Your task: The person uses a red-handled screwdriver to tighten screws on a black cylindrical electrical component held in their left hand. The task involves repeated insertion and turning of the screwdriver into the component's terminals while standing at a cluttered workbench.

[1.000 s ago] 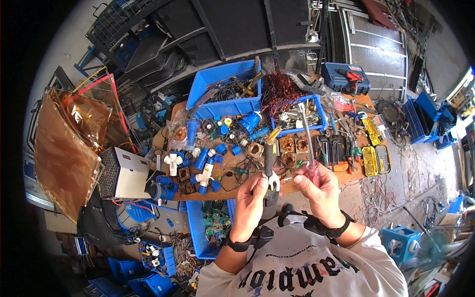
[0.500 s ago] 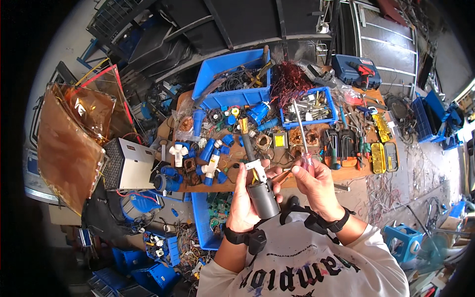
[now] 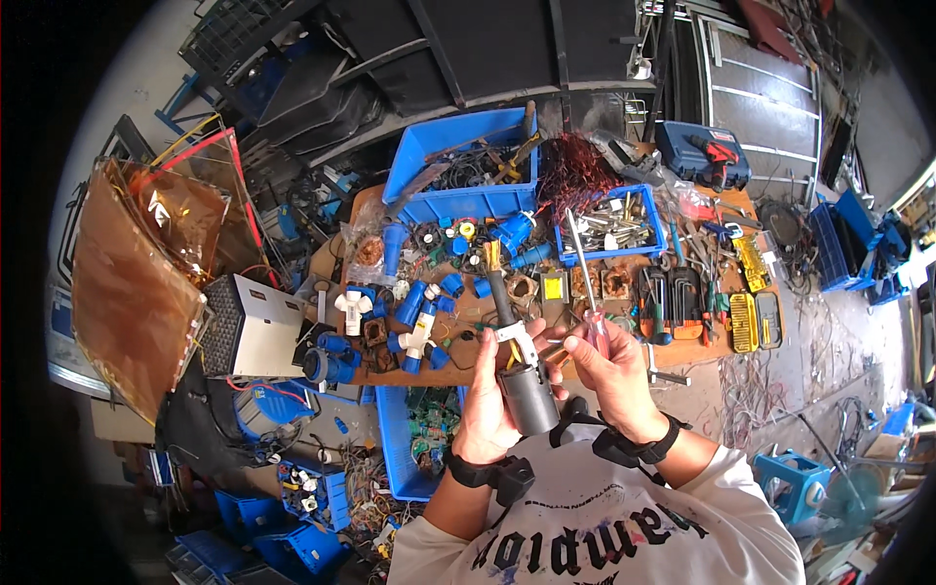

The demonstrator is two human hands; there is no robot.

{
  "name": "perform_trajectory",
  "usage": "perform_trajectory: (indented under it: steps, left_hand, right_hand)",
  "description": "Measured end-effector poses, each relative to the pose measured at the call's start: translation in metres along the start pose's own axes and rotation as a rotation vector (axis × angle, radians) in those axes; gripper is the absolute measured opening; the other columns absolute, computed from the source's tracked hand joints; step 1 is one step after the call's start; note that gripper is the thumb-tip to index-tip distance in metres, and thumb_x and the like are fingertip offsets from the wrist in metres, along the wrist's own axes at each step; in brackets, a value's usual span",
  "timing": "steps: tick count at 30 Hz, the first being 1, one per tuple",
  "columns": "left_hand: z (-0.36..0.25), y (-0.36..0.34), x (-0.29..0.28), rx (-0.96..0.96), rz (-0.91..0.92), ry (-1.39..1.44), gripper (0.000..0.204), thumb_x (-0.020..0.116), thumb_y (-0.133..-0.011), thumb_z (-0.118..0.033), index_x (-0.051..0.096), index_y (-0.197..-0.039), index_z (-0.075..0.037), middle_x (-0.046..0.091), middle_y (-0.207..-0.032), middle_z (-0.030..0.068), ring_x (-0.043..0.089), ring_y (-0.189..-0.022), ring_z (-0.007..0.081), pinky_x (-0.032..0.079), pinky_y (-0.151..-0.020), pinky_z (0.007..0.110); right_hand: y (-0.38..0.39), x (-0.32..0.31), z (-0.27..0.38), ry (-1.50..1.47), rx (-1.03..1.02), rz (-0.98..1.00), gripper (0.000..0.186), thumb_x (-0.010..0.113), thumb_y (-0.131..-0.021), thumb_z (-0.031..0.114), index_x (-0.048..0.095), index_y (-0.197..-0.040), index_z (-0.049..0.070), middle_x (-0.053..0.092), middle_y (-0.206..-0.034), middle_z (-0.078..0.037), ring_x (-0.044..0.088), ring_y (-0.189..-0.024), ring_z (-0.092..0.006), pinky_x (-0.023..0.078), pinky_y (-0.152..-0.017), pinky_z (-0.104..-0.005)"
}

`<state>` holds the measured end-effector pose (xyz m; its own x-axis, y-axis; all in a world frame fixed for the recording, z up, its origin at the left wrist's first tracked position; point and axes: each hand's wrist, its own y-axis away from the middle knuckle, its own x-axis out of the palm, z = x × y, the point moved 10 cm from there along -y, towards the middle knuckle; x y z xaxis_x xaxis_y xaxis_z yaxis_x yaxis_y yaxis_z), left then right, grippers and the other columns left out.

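My left hand point(image 3: 484, 408) is wrapped round a black cylindrical plug connector point(image 3: 532, 402), held upright just off the near table edge. A white clamp piece point(image 3: 516, 334) sits at its top, and a thick black cable point(image 3: 501, 294) runs up from there to frayed yellowish ends. Yellow wire shows inside the opening. In my right hand point(image 3: 624, 382) is a screwdriver point(image 3: 597, 333) with a clear red handle, its long shaft pointing up and away. My right thumb and fingertips pinch beside the connector's opening, at a small copper-coloured piece point(image 3: 558, 353) that I cannot make out fully.
Across the wooden table point(image 3: 468, 368) lie blue and white plug parts point(image 3: 419, 331), a blue bin of cables point(image 3: 463, 205), a tray of metal bolts point(image 3: 612, 234), hand tools point(image 3: 673, 292) and a yellow bit case point(image 3: 746, 327). Below the edge stands a blue bin of green circuit boards point(image 3: 395, 444).
My right hand and the screwdriver have shifted a little left, closer to the connector. The connector has moved slightly right in my left hand, and the whole view has shifted slightly.
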<state>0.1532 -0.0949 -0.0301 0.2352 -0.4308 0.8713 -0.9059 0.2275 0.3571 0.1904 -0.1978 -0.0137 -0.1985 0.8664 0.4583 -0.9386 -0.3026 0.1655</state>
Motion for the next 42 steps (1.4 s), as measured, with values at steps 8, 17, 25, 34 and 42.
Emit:
perform_trajectory:
  steps: [8, 17, 25, 34, 42]
  left_hand:
    - [0.000, 0.003, 0.003, 0.023, 0.071, 0.002, 0.068, 0.037, -0.093, -0.061, 0.049, -0.128, -0.003, 0.056, -0.122, 0.0118, 0.060, -0.083, 0.0207, 0.055, -0.072, 0.042]
    - [0.004, 0.003, 0.012, 0.045, 0.102, -0.009, 0.069, 0.037, -0.093, -0.060, 0.047, -0.130, -0.003, 0.059, -0.118, 0.0115, 0.061, -0.083, 0.0209, 0.055, -0.072, 0.042]
    - [0.006, 0.001, 0.008, 0.087, 0.011, -0.038, 0.062, 0.035, -0.095, -0.058, 0.055, -0.120, -0.005, 0.059, -0.120, 0.0118, 0.060, -0.078, 0.0210, 0.055, -0.068, 0.042]
    - [0.009, 0.003, -0.001, 0.113, -0.087, -0.052, 0.061, 0.039, -0.095, -0.057, 0.056, -0.113, -0.001, 0.062, -0.103, 0.0121, 0.060, -0.077, 0.0206, 0.054, -0.070, 0.040]
    - [0.008, 0.002, -0.003, 0.138, -0.131, -0.032, 0.061, 0.041, -0.094, -0.057, 0.057, -0.109, 0.000, 0.062, -0.095, 0.0127, 0.059, -0.075, 0.0217, 0.053, -0.071, 0.038]
  right_hand:
    - [0.002, 0.018, 0.012, -0.058, -0.001, 0.071, 0.009, 0.060, -0.092, 0.010, 0.056, -0.096, 0.004, 0.064, -0.081, -0.004, 0.061, -0.064, -0.0099, 0.048, -0.051, -0.0212]
    - [0.005, 0.017, 0.008, -0.141, -0.006, 0.090, 0.011, 0.059, -0.092, 0.010, 0.054, -0.099, 0.003, 0.063, -0.083, -0.006, 0.060, -0.065, -0.0116, 0.048, -0.049, -0.0232]
    - [0.006, 0.013, 0.002, -0.165, -0.026, 0.097, 0.009, 0.061, -0.092, 0.010, 0.057, -0.096, 0.004, 0.062, -0.078, -0.002, 0.057, -0.065, -0.0073, 0.046, -0.051, -0.0210]
    - [0.012, 0.010, -0.006, -0.140, 0.096, 0.055, 0.013, 0.063, -0.091, 0.011, 0.060, -0.100, 0.003, 0.061, -0.077, 0.001, 0.056, -0.068, -0.0050, 0.045, -0.057, -0.0180]
    - [0.011, 0.011, -0.011, -0.155, 0.124, 0.109, 0.015, 0.063, -0.091, 0.013, 0.059, -0.101, 0.002, 0.060, -0.079, 0.000, 0.053, -0.067, -0.0043, 0.044, -0.060, -0.0172]
